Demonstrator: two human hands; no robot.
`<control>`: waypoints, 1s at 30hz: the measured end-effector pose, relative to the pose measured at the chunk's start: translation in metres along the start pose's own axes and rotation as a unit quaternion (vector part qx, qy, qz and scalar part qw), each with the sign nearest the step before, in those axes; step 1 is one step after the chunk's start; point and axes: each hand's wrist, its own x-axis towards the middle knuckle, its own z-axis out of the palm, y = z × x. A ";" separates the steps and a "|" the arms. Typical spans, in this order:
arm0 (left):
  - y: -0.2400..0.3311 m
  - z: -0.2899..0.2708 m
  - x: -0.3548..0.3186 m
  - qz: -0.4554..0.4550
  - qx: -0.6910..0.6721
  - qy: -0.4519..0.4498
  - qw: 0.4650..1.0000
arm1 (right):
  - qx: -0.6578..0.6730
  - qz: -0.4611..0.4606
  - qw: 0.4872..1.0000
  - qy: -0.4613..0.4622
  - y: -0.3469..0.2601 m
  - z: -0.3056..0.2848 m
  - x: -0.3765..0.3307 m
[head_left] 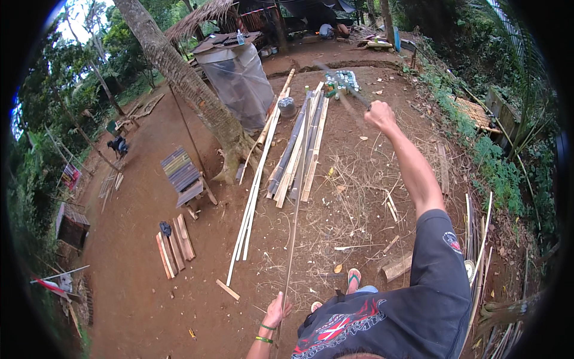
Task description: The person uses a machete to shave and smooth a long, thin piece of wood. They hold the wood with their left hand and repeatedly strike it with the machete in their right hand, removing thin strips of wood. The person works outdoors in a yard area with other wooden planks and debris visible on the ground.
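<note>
My right hand is raised far out at the right with the arm stretched. It is closed on a dark handle; the long-bladed knife is smeared by motion and points up and to the left. Low in the middle, my left hand wraps round a long thin bamboo strip. The strip stands out from my body toward the stacked slats, and its lower end passes along my forearm. Knife and strip appear apart. Fine shavings litter the brown ground beyond my feet.
Split bamboo slats and long pale strips lie ahead. A leaning tree trunk, a small slatted bench and short boards stand or lie leftward. A wood block lies near my sandalled foot; poles lie right.
</note>
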 end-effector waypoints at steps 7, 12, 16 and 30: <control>-0.003 -0.019 0.005 0.064 0.196 0.138 0.969 | 0.189 0.089 0.974 0.091 0.085 0.037 -0.017; 0.005 -0.021 0.026 0.154 0.249 0.164 0.942 | 0.359 0.217 0.906 -0.060 0.101 0.114 -0.149; 0.019 -0.014 0.028 0.204 0.245 0.182 0.930 | 0.386 0.283 0.867 -0.139 0.116 0.179 -0.265; 0.052 -0.005 0.010 0.186 0.257 0.189 0.929 | 0.333 -0.003 0.937 -0.106 0.025 0.171 -0.422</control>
